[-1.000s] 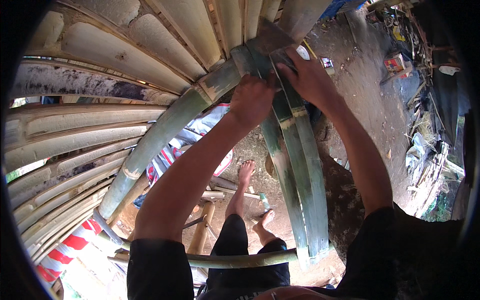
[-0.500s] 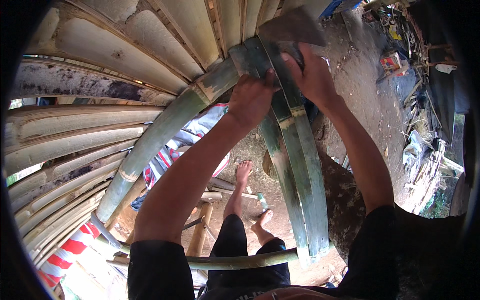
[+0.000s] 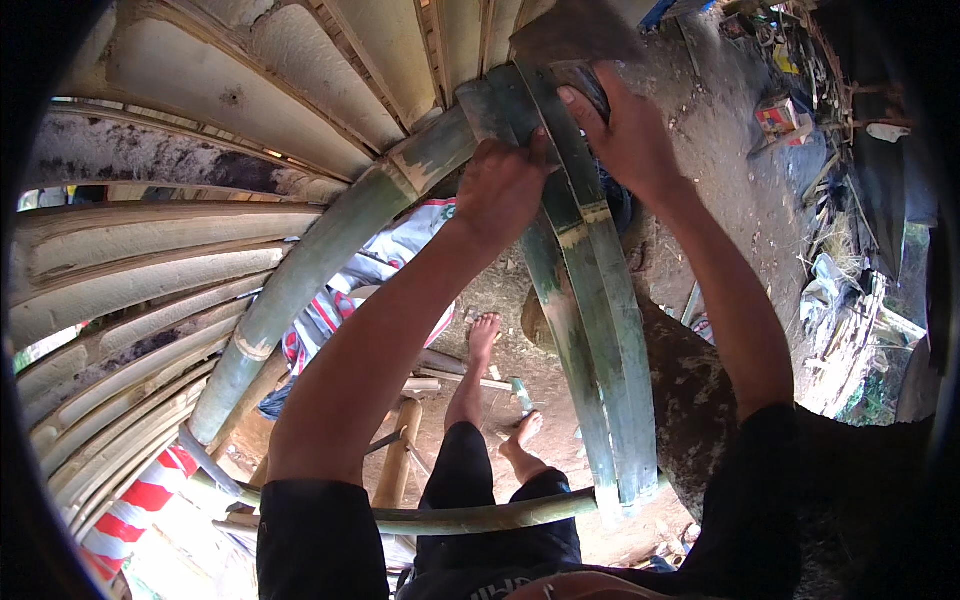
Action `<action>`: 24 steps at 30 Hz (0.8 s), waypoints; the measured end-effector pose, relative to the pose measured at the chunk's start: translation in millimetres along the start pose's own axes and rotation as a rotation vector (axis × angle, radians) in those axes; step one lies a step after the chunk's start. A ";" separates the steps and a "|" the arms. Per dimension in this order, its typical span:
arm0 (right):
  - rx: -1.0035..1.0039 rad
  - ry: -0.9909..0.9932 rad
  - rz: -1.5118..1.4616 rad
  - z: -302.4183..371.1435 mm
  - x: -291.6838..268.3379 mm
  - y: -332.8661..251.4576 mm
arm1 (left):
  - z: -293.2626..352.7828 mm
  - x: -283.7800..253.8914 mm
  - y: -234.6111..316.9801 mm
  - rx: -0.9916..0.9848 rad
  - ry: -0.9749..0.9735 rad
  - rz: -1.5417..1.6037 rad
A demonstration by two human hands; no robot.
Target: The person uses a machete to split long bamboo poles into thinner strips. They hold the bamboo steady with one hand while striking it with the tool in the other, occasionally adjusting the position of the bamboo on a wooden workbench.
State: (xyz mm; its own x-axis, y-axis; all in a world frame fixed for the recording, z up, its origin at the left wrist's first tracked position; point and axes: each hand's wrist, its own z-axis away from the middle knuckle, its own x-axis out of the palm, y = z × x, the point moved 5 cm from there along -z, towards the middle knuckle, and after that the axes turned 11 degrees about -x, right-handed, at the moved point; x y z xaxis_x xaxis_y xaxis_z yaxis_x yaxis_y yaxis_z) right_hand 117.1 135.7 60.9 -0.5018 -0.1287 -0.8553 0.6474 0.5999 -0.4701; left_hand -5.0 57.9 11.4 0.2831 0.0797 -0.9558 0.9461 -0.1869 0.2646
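Long green split bamboo strips (image 3: 602,290) run from the top middle down to a crosswise bamboo pole (image 3: 490,520). My left hand (image 3: 500,190) is closed around their upper part, its thumb lying across the face of a strip. To the right, my right hand (image 3: 640,140) is curled with its fingers around a dark grip, partly hidden, close to the strips' edge. Just above that hand shows a broad dark blade (image 3: 578,32), slightly blurred, over the strips' upper end. A thick green bamboo pole (image 3: 300,260) curves down to the left.
Pale split bamboo slats (image 3: 180,90) fan out on the left, above the thick pole. A grey and red sheet (image 3: 400,250) lies beneath. A small box (image 3: 780,118) and piled sticks (image 3: 850,350) line the right side. My bare feet (image 3: 484,335) are on the dirt ground.
My right hand and the broad blade have shifted slightly up. My left hand keeps its hold on the bamboo, and the strips have barely moved.
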 end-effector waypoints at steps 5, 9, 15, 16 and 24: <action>-0.084 -0.114 0.155 -5.7 12.5 18.1 | -2.3 -0.3 3.2 -0.033 -0.058 0.006; -0.031 -0.074 0.079 21.7 9.5 26.1 | -0.5 -1.7 6.6 -0.023 -0.058 -0.097; -0.030 -0.001 0.035 1.8 -7.9 -9.6 | 0.2 1.6 -1.8 0.007 0.011 0.005; -0.051 0.034 0.006 0.8 -8.9 -11.3 | -0.7 1.2 -1.4 0.002 0.008 0.010; -0.179 -0.127 0.137 -12.2 3.8 15.9 | -1.4 1.0 1.4 0.004 0.084 0.134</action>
State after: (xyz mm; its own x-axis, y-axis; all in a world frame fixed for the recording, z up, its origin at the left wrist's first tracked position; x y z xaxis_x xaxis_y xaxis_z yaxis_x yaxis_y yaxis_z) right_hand 118.5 154.4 52.9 -0.3330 -0.1275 -0.9343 0.5870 0.7474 -0.3112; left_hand -3.2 59.1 11.0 0.4190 0.1359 -0.8978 0.8985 -0.2050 0.3882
